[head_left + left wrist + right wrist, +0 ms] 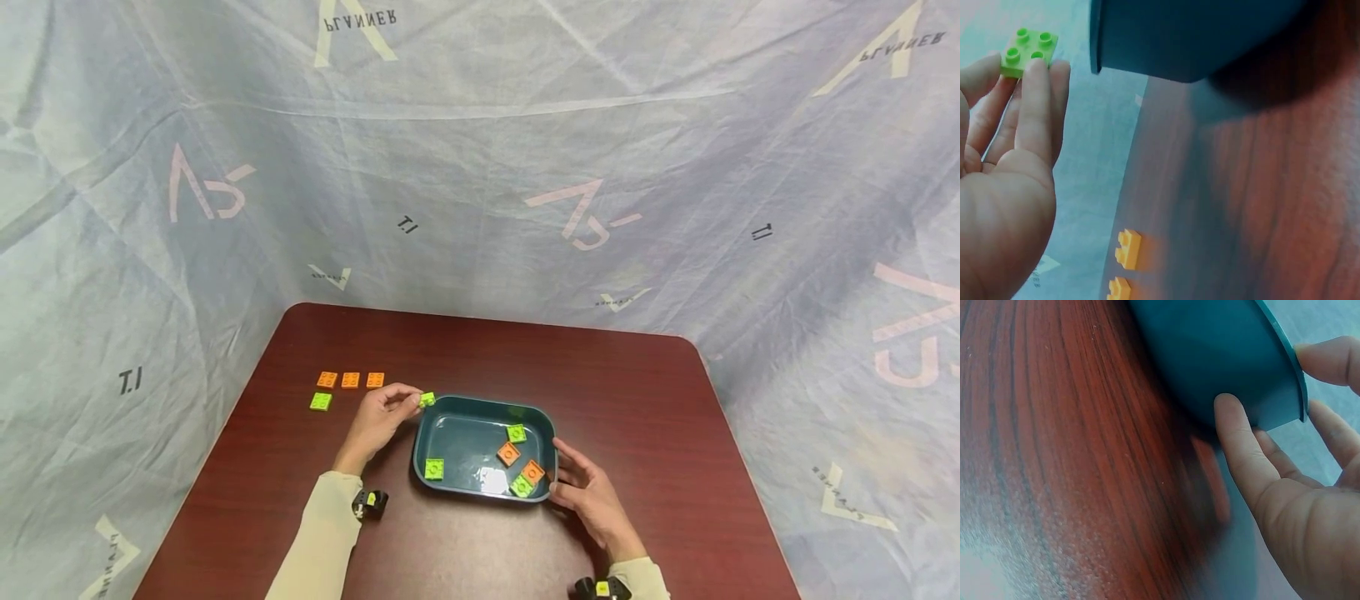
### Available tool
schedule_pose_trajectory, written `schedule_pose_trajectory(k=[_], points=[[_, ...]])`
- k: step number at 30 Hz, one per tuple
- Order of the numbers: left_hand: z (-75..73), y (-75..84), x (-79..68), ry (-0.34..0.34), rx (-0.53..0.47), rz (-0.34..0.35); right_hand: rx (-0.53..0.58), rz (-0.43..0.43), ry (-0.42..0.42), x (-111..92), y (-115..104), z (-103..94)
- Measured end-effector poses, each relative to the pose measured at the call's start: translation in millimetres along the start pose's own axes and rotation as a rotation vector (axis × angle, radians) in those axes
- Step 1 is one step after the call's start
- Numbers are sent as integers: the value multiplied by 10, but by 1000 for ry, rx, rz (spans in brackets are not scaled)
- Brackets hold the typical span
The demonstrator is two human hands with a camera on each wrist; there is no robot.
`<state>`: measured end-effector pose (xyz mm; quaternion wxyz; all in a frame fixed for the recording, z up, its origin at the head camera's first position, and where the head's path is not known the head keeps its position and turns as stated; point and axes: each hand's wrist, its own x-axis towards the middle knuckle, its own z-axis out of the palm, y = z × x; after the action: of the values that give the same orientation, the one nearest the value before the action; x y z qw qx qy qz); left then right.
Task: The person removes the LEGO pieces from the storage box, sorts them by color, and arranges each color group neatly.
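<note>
My left hand [378, 421] pinches a small lime-green toy brick [427, 400] between thumb and fingertips, at the far left corner of a dark teal tray [480, 497]. Four round studs face up on that green brick [1029, 52] in the left wrist view. Against the tray's right end rests my right hand [592, 493], its thumb and fingers spread along the outer wall [1235, 369]. Inside the tray lie several loose bricks: a green brick [434, 469] near the left end, and green and orange bricks [508, 453] towards the right.
Left of the tray, three orange bricks [350, 381] stand in a row on the dark red table [637, 400], with one green brick [321, 402] in front of them. Grey printed cloth [480, 167] hangs behind the table and along its sides.
</note>
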<state>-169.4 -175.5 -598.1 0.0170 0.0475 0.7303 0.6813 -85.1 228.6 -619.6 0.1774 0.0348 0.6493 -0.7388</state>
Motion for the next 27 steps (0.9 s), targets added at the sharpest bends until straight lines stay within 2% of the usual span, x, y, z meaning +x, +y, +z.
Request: schedule_pose_trajectory(k=[4, 8, 13, 21, 27], points=[[-26, -38, -39, 50, -28, -41, 2, -5, -6, -1, 0, -11], [-59, -81, -76, 94, -21, -60, 7, -8, -7, 4, 5, -17], [-106, -122, -101, 154, -72, -79, 1, -5, 9, 7, 15, -15], [-212, -149, -155, 196, -110, -112, 7, -5, -1, 3, 19, -13], [-306, -183, -216, 252, 28, -121, 5, -10, 3, 6, 18, -14]])
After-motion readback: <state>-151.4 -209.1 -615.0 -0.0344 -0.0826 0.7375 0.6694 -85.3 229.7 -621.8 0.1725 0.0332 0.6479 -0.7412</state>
